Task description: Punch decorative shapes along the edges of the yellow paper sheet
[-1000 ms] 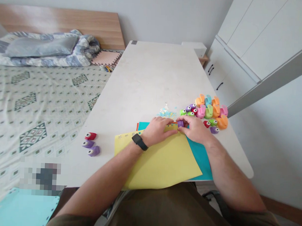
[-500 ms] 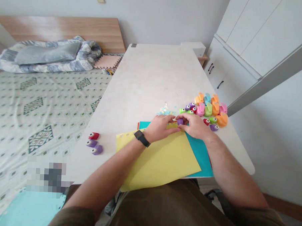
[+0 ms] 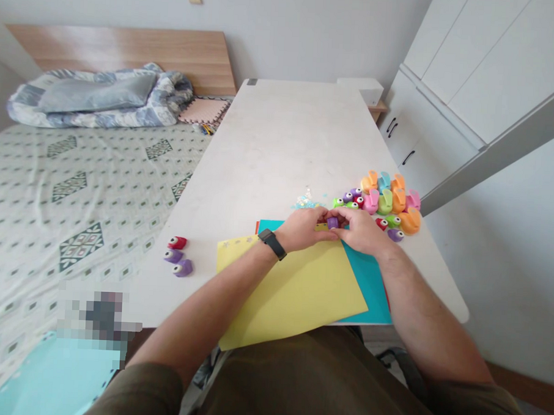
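A small purple craft punch (image 3: 333, 223) sits at the far edge of a yellow paper sheet (image 3: 296, 282). My right hand (image 3: 362, 231) is closed around the punch, fingers behind it and thumb in front. My left hand (image 3: 303, 228), with a black watch on its wrist, grips the sheet's far edge, its thumb on the paper and its fingertips close against the punch. Punched shapes run along the sheet's edge near its left corner. Beneath the yellow sheet lies blue paper (image 3: 365, 285). Just past my hands are loose paper cut-outs (image 3: 306, 201), white, blue and yellow.
To the right, several small eyed punches and larger lever punches (image 3: 385, 202) stand grouped on the white table (image 3: 293, 135). Three small punches (image 3: 174, 255) sit by its left side. A bed (image 3: 123, 164) adjoins on the left; white cabinets (image 3: 427, 122) stand on the right.
My left hand has shifted right, its fingers and thumb drawing in against the punch. The right hand keeps its hold. The whole view has shifted slightly.
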`<state>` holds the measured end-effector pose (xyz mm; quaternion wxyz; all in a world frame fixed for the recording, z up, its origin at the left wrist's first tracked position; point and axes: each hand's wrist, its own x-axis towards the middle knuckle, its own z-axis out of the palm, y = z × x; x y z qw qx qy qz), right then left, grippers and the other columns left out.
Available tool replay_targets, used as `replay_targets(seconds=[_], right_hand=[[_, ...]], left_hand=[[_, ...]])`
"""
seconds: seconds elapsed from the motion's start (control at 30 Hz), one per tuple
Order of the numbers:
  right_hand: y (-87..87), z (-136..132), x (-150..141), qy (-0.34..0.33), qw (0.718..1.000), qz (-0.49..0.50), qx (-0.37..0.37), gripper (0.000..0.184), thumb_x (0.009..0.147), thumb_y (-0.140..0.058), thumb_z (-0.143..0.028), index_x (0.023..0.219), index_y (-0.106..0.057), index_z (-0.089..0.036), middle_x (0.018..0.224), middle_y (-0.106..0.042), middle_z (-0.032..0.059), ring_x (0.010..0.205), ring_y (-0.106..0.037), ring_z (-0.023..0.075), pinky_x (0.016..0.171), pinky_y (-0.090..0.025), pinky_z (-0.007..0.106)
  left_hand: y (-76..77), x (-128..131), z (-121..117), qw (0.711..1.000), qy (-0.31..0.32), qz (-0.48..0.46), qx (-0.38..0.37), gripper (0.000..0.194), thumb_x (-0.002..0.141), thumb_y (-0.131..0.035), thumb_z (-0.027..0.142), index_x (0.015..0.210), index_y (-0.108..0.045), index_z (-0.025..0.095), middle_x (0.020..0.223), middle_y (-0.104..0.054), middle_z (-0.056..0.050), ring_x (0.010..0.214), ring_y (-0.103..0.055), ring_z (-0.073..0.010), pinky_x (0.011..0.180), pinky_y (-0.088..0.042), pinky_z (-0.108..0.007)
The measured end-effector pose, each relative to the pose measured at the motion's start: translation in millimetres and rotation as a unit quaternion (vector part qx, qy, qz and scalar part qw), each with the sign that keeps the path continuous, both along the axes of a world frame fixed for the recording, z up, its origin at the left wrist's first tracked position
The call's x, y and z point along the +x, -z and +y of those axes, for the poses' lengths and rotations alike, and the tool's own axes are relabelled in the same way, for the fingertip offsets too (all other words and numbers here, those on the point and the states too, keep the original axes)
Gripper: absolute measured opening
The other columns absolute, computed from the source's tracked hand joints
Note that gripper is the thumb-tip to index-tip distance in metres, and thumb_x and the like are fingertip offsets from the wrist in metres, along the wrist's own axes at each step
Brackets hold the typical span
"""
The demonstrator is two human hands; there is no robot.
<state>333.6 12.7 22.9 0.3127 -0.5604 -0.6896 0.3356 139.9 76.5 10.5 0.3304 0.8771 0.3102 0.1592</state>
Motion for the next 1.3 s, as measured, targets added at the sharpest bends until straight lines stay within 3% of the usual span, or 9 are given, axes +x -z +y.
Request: replay_targets(seconds=[0.17, 0.57, 0.87, 1.1, 1.23, 1.3], right_hand=[[0.4, -0.1, -0.3, -0.004, 1.000, -0.003, 0.008, 0.031, 0.079, -0.072, -0.013, 0.109, -0.077, -0.019, 0.097, -0.079, 0.0045, 0.082, -0.069, 0.0200, 0.075, -0.055, 0.031], [5.0, 0.7, -1.8, -0.001, 1.000, -0.021, 0.022, 0.037, 0.080, -0.072, -0.011, 0.116, -0.077, -0.020, 0.100, -0.080, 0.0046, 0.082, -0.069, 0.0207, 0.074, -0.054, 0.031], [3.8, 0.6, -2.9, 0.004, 0.999, -0.018, 0.027, 0.036, 0.081, -0.073, -0.012, 0.115, -0.077, -0.021, 0.104, -0.080, 0.0053, 0.087, -0.071, 0.0225, 0.078, -0.055, 0.033], [10.5, 1.4, -2.0, -0.004, 0.999, -0.024, 0.038, 0.040, 0.083, -0.070, -0.013, 0.122, -0.074, -0.022, 0.110, -0.078, 0.0066, 0.091, -0.071, 0.0238, 0.083, -0.056, 0.038], [9.9, 0.0, -1.4, 0.009, 0.999, -0.023, 0.035, 0.039, 0.085, -0.070, -0.017, 0.123, -0.072, -0.023, 0.108, -0.077, 0.0063, 0.089, -0.071, 0.0238, 0.083, -0.057, 0.040], [8.7, -0.8, 0.3, 0.022, 0.999, -0.015, 0.032, 0.038, 0.086, -0.070, -0.020, 0.124, -0.071, -0.024, 0.105, -0.077, 0.0055, 0.088, -0.071, 0.0235, 0.083, -0.058, 0.040]], left_hand=[[-0.1, -0.8, -0.1, 1.000, 0.001, -0.012, -0.016, 0.048, 0.085, -0.078, 0.054, 0.115, -0.066, 0.019, 0.110, -0.075, -0.008, 0.100, -0.071, -0.0250, 0.087, -0.055, -0.035], [2.1, -1.2, -5.1, 0.999, 0.023, -0.007, 0.023, 0.038, 0.094, -0.072, 0.045, 0.122, -0.067, 0.019, 0.113, -0.076, -0.009, 0.105, -0.072, -0.0269, 0.091, -0.053, -0.036], [8.0, -1.4, -0.7, 0.999, 0.029, -0.023, 0.013, 0.035, 0.093, -0.072, 0.044, 0.117, -0.068, 0.019, 0.110, -0.077, -0.008, 0.101, -0.072, -0.0256, 0.089, -0.054, -0.035], [5.2, -10.7, -2.5, 0.998, 0.011, -0.060, -0.006, 0.047, 0.088, -0.077, 0.049, 0.123, -0.067, 0.020, 0.118, -0.077, -0.008, 0.109, -0.073, -0.0255, 0.096, -0.055, -0.036], [5.8, -16.8, -4.3, 0.999, -0.014, -0.023, 0.018, 0.062, 0.086, -0.079, 0.054, 0.133, -0.064, 0.018, 0.122, -0.077, -0.011, 0.112, -0.073, -0.0283, 0.098, -0.055, -0.039], [7.1, -18.5, -3.7, 0.999, -0.025, -0.001, 0.037, 0.056, 0.089, -0.076, 0.053, 0.131, -0.066, 0.017, 0.120, -0.077, -0.011, 0.110, -0.073, -0.0284, 0.097, -0.055, -0.040]])
